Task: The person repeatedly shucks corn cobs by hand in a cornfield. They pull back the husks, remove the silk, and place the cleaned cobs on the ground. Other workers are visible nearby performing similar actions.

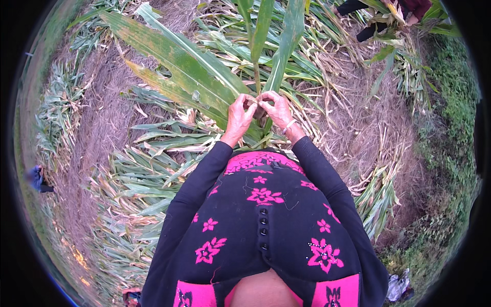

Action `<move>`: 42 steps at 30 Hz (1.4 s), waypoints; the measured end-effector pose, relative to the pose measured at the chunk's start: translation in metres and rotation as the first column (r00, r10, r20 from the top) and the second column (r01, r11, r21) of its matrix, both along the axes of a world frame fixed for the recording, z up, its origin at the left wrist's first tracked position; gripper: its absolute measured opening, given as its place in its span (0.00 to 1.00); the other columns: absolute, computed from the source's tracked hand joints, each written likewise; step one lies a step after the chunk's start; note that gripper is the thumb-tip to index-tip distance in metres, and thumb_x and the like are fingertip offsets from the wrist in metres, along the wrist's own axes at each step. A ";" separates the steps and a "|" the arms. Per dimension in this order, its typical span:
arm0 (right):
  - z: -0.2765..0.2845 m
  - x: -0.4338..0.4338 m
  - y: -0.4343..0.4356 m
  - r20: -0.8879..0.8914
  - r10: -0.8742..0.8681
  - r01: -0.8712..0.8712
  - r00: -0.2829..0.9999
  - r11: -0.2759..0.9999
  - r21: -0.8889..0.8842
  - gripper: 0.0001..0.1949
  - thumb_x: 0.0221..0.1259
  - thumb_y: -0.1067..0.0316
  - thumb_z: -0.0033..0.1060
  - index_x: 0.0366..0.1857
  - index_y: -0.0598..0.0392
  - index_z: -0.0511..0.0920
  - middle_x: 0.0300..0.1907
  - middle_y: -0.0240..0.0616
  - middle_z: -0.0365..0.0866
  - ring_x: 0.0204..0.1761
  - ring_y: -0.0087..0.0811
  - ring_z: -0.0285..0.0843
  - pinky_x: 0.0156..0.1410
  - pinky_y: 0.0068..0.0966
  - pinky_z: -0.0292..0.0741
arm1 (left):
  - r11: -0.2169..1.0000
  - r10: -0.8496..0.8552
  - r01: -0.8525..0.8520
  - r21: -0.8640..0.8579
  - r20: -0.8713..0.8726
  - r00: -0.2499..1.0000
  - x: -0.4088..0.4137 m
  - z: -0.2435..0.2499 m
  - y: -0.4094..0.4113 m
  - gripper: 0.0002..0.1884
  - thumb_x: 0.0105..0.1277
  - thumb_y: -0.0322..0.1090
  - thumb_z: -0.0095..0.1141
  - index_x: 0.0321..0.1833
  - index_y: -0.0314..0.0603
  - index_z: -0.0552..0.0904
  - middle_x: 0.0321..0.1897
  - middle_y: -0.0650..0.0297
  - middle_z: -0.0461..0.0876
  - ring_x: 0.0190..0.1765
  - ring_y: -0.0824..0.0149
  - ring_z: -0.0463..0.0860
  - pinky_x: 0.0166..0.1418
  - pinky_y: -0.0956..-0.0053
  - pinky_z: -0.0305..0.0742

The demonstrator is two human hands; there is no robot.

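Observation:
My left hand and my right hand meet in front of my waist, thumbs and fingertips pinched together. Between them is a small pale-brown dry piece, seemingly the husk tip of a corn ear; most of the ear is hidden by my fingers. Just beyond rises a green corn stalk. A broad corn leaf, browned and torn along its edge, spreads out to the left of my hands. Another green leaf stands up on the right. A pale band circles my right wrist.
Cut corn stalks lie in heaps on the left, with more stalks ahead. Dry straw covers the ground. At upper right, another person is among corn plants; a distant person is far left. Green weeds border the right.

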State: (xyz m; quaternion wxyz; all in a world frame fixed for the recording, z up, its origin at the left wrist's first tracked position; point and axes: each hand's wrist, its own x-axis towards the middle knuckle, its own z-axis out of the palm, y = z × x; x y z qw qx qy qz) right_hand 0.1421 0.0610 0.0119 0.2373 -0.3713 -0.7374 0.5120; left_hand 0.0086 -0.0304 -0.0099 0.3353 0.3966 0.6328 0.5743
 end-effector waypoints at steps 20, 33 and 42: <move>0.003 -0.003 -0.006 0.093 -0.001 -0.028 0.996 0.948 0.317 0.06 0.54 0.70 0.64 0.32 0.58 0.78 0.34 0.43 0.81 0.38 0.44 0.82 0.45 0.34 0.76 | 0.997 -0.042 0.051 -0.059 0.153 0.987 -0.005 -0.003 -0.002 0.09 0.63 0.33 0.62 0.39 0.34 0.79 0.27 0.66 0.83 0.30 0.77 0.80 0.36 0.78 0.76; -0.022 -0.009 0.009 -0.034 -0.113 0.097 0.993 0.945 -0.313 0.04 0.63 0.72 0.58 0.38 0.58 0.79 0.32 0.30 0.80 0.31 0.20 0.79 0.32 0.17 0.77 | 0.984 -0.005 0.003 -0.177 -0.010 1.000 -0.001 0.003 0.004 0.14 0.60 0.36 0.63 0.40 0.33 0.77 0.27 0.60 0.81 0.32 0.69 0.80 0.40 0.72 0.77; -0.028 -0.012 0.019 -0.066 0.059 -0.081 0.996 0.905 -0.418 0.04 0.64 0.71 0.57 0.38 0.57 0.78 0.33 0.31 0.80 0.32 0.21 0.80 0.37 0.19 0.80 | 0.911 -0.273 0.015 -0.411 -0.577 0.769 -0.012 0.035 0.011 0.18 0.62 0.47 0.52 0.33 0.36 0.81 0.27 0.45 0.83 0.35 0.43 0.84 0.40 0.49 0.77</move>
